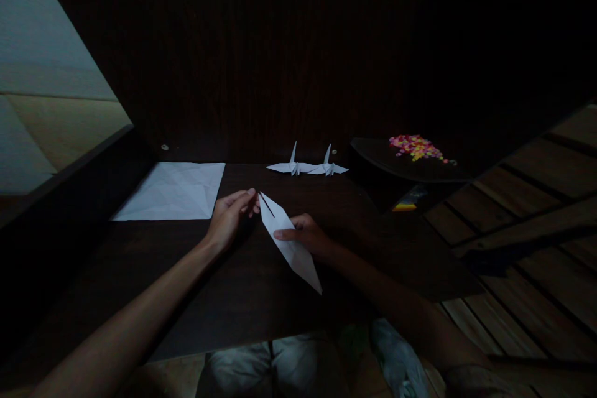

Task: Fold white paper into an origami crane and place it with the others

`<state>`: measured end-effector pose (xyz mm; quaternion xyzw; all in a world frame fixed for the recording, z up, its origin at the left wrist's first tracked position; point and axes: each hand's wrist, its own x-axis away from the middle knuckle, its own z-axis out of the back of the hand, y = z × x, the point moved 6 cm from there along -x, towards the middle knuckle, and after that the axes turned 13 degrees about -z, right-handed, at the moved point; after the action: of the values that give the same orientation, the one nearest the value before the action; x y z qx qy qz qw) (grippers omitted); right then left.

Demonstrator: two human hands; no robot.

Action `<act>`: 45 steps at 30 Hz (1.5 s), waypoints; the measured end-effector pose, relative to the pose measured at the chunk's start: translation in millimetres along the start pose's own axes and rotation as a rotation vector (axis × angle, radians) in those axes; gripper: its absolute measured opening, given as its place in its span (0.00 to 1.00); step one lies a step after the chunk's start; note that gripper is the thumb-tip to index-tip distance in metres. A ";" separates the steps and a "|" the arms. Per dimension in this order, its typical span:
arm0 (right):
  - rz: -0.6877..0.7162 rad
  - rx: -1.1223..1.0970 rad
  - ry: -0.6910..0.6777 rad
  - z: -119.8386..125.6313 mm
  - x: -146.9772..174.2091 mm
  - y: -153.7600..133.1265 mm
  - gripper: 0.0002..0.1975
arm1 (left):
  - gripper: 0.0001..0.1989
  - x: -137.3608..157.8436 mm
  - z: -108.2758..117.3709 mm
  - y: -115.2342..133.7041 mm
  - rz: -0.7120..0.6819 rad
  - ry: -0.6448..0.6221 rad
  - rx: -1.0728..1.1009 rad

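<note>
A white folded paper (291,241), long and diamond-shaped with a slit down its upper end, hangs slanted above the dark table. My right hand (305,235) grips it at the right edge, the thumb lying across its face. At its upper tip is my left hand (236,211), with thumb and fingers pinched together at the point. Whether the left fingertips hold the tip or only touch it is hard to see. Behind the hands, two white paper cranes (295,166) stand side by side. A creased white sheet (172,191) lies flat to the left.
A dark upright panel (261,62) rises behind the table (224,298). On the right, a small corner shelf (373,152) bears a heap of colourful small pieces (417,148). A raised board (69,199) edges the left side. Wooden slats (536,286) show at lower right.
</note>
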<state>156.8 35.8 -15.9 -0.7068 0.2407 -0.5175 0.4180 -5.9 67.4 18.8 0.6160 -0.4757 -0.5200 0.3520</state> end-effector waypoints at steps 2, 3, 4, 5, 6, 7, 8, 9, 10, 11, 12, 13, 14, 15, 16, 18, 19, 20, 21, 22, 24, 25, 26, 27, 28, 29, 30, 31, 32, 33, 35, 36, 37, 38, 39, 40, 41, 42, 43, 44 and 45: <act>-0.033 -0.030 -0.026 -2.0 0.4 1.3 0.18 | 0.11 0.1 0.8 1.3 -0.017 -0.013 -0.037; -0.040 -0.042 -0.039 -2.9 0.8 1.3 0.18 | 0.10 0.1 1.2 2.2 -0.026 -0.017 -0.054; -0.043 -0.049 -0.050 -3.6 1.3 1.2 0.18 | 0.09 0.0 1.4 3.2 -0.032 -0.022 -0.065; -0.046 -0.053 -0.057 -4.1 1.8 1.0 0.18 | 0.08 -0.1 1.6 4.1 -0.034 -0.026 -0.073; -0.050 -0.053 -0.062 -4.4 2.3 0.9 0.18 | 0.08 -0.3 1.6 5.0 -0.035 -0.032 -0.082; -0.054 -0.051 -0.065 -4.5 2.6 0.9 0.18 | 0.08 -0.5 1.4 5.8 -0.034 -0.041 -0.091; -0.057 -0.046 -0.065 -4.4 2.9 0.8 0.18 | 0.08 -0.7 1.1 6.8 -0.036 -0.054 -0.100; -0.055 -0.039 -0.067 -4.4 3.1 0.6 0.18 | 0.08 -1.1 0.7 8.0 -0.044 -0.067 -0.112; -0.050 -0.031 -0.070 -4.5 3.2 0.4 0.18 | 0.08 -1.4 0.4 9.3 -0.055 -0.080 -0.128; -0.042 -0.020 -0.075 -4.7 3.3 0.0 0.18 | 0.09 -1.8 0.2 10.6 -0.067 -0.092 -0.148; -0.032 -0.008 -0.079 -5.0 3.3 -0.4 0.17 | 0.09 -2.1 0.2 11.7 -0.079 -0.100 -0.168; -0.020 0.004 -0.079 -5.2 3.4 -1.0 0.17 | 0.10 -2.3 0.3 12.6 -0.087 -0.106 -0.187; -0.009 0.016 -0.076 -5.2 3.6 -1.6 0.16 | 0.10 -2.5 0.4 13.3 -0.093 -0.109 -0.202; 0.003 0.029 -0.071 -5.2 4.1 -2.5 0.16 | 0.10 -2.6 0.4 13.8 -0.096 -0.112 -0.211; 0.016 0.047 -0.065 -5.3 4.8 -3.6 0.16 | 0.10 -2.7 0.6 14.2 -0.097 -0.110 -0.215; 0.047 0.092 -0.055 -5.7 6.8 -6.5 0.15 | 0.11 -3.0 1.2 14.3 -0.094 -0.098 -0.223; 0.064 0.119 -0.051 -6.1 7.9 -8.0 0.15 | 0.11 -3.1 1.6 14.1 -0.091 -0.093 -0.231; 0.083 0.147 -0.048 -6.4 9.0 -9.4 0.15 | 0.11 -3.3 2.1 13.7 -0.088 -0.085 -0.240; 0.101 0.173 -0.044 -6.6 9.8 -10.5 0.15 | 0.11 -3.4 2.6 13.1 -0.084 -0.079 -0.248; 0.119 0.197 -0.039 -6.7 10.3 -11.3 0.15 | 0.11 -3.6 3.2 12.3 -0.078 -0.072 -0.254; 0.153 0.236 -0.027 -6.3 10.2 -12.0 0.15 | 0.12 -3.8 3.8 10.8 -0.066 -0.065 -0.261; 0.163 0.251 -0.020 -5.9 9.6 -11.7 0.16 | 0.12 -3.8 3.8 10.1 -0.060 -0.064 -0.262; 0.168 0.257 -0.010 -5.2 8.7 -11.2 0.16 | 0.12 -3.8 3.3 9.8 -0.057 -0.070 -0.262; 0.166 0.254 0.000 -4.2 7.5 -10.4 0.16 | 0.12 -3.8 3.0 9.3 -0.049 -0.072 -0.261; 0.158 0.242 0.010 -3.1 6.1 -9.3 0.16 | 0.12 -3.7 2.3 8.7 -0.039 -0.077 -0.257; 0.145 0.220 0.017 -1.9 4.7 -8.1 0.16 | 0.13 -3.6 1.4 8.1 -0.030 -0.084 -0.248; 0.133 0.187 0.022 -0.8 3.4 -6.8 0.16 | 0.14 -3.4 0.2 7.4 -0.019 -0.093 -0.232; 0.124 0.149 0.021 0.2 2.3 -5.7 0.16 | 0.15 -3.1 -1.3 6.7 -0.010 -0.109 -0.209; 0.116 0.111 0.016 0.8 1.3 -4.6 0.16 | 0.16 -2.6 -2.9 6.1 -0.004 -0.128 -0.185; 0.110 0.078 0.010 1.2 0.5 -3.6 0.16 | 0.17 -1.9 -4.7 5.8 0.001 -0.153 -0.165; 0.104 0.034 -0.002 1.6 -0.5 -2.0 0.16 | 0.16 0.1 -8.5 5.7 0.011 -0.221 -0.161; 0.103 0.026 -0.008 1.4 -0.6 -1.7 0.16 | 0.15 1.6 -10.4 5.7 0.019 -0.264 -0.179; 0.105 0.023 -0.010 1.3 -0.6 -1.6 0.16 | 0.14 3.1 -12.3 5.8 0.029 -0.307 -0.204; 0.109 0.025 -0.011 1.1 -0.4 -2.0 0.16 | 0.14 4.7 -14.1 5.9 0.040 -0.347 -0.228; 0.116 0.030 -0.010 0.8 -0.1 -2.6 0.16 | 0.13 6.0 -15.6 6.2 0.049 -0.378 -0.245; 0.124 0.037 -0.006 0.5 0.3 -3.5 0.16 | 0.14 7.0 -16.8 6.6 0.054 -0.398 -0.254; 0.132 0.044 0.004 0.6 0.8 -4.4 0.16 | 0.14 7.7 -17.8 7.1 0.056 -0.409 -0.256; 0.139 0.052 0.015 0.5 1.2 -5.2 0.16 | 0.14 8.1 -18.6 7.7 0.052 -0.410 -0.253; 0.144 0.058 0.023 0.4 1.5 -5.8 0.16 | 0.14 8.3 -19.3 8.0 0.047 -0.407 -0.248; 0.147 0.063 0.025 -0.1 1.7 -6.1 0.17 | 0.15 8.5 -19.8 8.2 0.042 -0.399 -0.243; 0.147 0.069 0.022 -0.7 1.7 -6.0 0.17 | 0.15 8.7 -20.1 7.9 0.040 -0.390 -0.240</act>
<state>156.2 37.4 -9.9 -0.6667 0.2787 -0.5010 0.4762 12.1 55.5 27.8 0.4480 -0.4815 -0.6749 0.3345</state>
